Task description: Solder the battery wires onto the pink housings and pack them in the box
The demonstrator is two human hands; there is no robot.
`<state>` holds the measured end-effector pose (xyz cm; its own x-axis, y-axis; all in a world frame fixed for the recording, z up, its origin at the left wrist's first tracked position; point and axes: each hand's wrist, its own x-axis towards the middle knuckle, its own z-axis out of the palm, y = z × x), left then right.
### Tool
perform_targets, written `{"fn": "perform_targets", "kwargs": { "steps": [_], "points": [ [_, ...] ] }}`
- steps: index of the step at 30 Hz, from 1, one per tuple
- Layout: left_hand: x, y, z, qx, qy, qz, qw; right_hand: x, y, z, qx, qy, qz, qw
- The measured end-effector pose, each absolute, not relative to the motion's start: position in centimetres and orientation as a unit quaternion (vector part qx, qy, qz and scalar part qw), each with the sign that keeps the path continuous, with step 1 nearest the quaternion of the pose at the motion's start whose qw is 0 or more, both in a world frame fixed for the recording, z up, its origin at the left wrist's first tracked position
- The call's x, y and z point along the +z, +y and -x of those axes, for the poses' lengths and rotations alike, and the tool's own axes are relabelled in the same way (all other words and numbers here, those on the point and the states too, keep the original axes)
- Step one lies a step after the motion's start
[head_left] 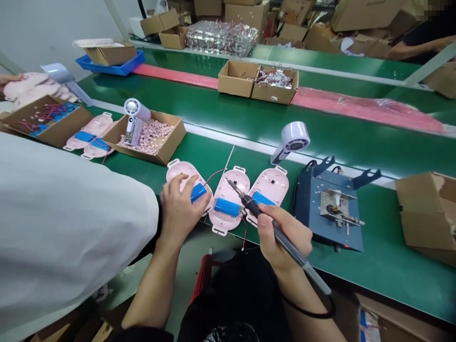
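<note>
Three pink plastic shells lie in a row at the table's near edge, each with a blue cylindrical battery. My left hand (183, 206) is closed over the left shell (181, 168), its thumb and fingers around the battery (198, 192). A soldering iron (254, 206) is gripped in my right hand (285, 232), its tip over the upper part of the middle shell (233, 183). Red wires run from the left and middle shells. The right shell (280, 180) is partly hidden behind my right hand and the iron.
A blue soldering machine (317, 194) stands to the right, beside a cardboard box (423, 213). Behind the shells is a handheld fan (295, 136). A box of small pink parts (153, 135) holds another fan (135, 114). A co-worker's white sleeve (78, 228) crowds the left side.
</note>
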<state>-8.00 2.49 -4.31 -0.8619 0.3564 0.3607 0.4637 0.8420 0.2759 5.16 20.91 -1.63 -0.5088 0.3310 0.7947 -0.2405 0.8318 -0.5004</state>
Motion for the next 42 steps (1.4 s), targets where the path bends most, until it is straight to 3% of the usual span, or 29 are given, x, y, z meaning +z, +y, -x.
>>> {"fn": "perform_targets", "kwargs": {
  "steps": [8, 18, 42],
  "points": [
    [-4.4, 0.0, 6.0, -0.161, -0.939, 0.296, 0.073, -1.9, 16.8, 0.4, 0.431, -0.824, 0.032, 0.366],
    [-5.0, 0.1, 4.1, -0.247, -0.921, 0.293, 0.075, -5.0, 15.6, 1.5, 0.426, -0.862, 0.016, 0.274],
    [-5.3, -0.3, 4.8, -0.279, -0.908, 0.302, 0.076, -5.5, 15.7, 2.4, 0.417, -0.855, 0.013, 0.309]
  ]
}}
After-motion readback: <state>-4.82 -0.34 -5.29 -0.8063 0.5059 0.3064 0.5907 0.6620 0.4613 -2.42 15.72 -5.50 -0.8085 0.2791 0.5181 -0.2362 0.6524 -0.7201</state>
